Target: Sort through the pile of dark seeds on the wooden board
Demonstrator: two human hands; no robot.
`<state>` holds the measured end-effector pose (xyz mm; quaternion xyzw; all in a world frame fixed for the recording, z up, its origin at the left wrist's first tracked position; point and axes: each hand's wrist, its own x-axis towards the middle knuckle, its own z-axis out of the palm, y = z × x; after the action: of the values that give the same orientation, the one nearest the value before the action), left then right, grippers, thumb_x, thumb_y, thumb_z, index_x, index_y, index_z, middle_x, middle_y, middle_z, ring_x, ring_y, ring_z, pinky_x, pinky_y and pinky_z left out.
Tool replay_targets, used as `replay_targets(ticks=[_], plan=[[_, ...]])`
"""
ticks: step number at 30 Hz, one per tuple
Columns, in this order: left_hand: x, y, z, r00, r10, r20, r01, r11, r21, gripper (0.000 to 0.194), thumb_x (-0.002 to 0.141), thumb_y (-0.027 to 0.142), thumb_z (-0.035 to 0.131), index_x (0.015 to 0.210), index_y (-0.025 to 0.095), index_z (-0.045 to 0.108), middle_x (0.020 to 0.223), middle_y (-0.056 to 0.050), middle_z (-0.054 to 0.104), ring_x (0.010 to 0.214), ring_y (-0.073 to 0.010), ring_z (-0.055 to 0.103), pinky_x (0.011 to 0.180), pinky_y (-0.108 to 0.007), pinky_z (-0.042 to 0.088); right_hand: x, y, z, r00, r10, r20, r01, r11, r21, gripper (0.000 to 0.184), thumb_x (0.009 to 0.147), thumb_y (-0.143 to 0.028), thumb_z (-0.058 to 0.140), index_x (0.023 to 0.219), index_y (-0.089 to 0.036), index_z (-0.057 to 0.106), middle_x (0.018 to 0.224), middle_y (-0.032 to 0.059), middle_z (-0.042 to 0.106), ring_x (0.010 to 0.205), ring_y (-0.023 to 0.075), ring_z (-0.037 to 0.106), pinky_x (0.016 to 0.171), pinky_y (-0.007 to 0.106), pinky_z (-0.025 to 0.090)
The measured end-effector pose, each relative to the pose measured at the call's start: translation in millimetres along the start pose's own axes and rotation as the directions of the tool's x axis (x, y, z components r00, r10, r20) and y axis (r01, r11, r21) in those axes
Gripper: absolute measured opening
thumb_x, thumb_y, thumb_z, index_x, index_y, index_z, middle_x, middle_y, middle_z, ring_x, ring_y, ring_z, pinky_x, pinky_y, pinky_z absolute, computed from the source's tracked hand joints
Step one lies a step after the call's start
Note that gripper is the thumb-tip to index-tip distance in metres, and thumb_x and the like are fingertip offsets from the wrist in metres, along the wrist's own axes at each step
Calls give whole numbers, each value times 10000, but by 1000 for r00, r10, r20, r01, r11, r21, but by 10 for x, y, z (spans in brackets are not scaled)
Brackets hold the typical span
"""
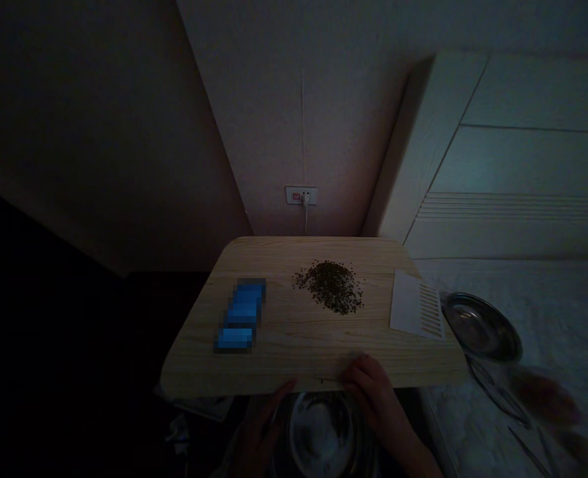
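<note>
A light wooden board [284, 345] lies in front of me with a pile of small dark seeds [331, 285] near its middle. My right hand [376, 395] rests at the board's front edge, its fingers curled together beside a tiny dark speck. Just under that edge sits a steel bowl [321, 431]. My left hand [261, 425] is wrapped round the bowl's left side. The room is dim and the fingertips are hard to make out.
A white flat card with comb-like slits [416, 305] lies on the board's right, and a blue pixelated object [241, 315] on its left. A steel plate [483, 325] sits on the white bedding [563, 312] to the right, beside a blurred reddish shape [545, 398]. A wall socket [301, 195] is behind.
</note>
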<state>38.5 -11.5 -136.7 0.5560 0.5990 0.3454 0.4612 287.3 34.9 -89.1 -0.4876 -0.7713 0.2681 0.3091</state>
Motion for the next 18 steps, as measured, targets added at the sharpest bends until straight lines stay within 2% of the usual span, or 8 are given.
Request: replay_targets(ticks=[18], plan=[[-8, 5, 13, 1000, -15, 19, 14, 1000, 12, 389, 846, 284, 476, 1230, 321, 528, 1301, 35, 551, 1239, -220, 449, 1061, -408, 303, -32, -2, 1, 1000, -7, 0, 7, 1000, -15, 133, 877, -215, 465, 894, -227, 596, 876, 44, 552, 872, 199, 505, 776, 337, 418]])
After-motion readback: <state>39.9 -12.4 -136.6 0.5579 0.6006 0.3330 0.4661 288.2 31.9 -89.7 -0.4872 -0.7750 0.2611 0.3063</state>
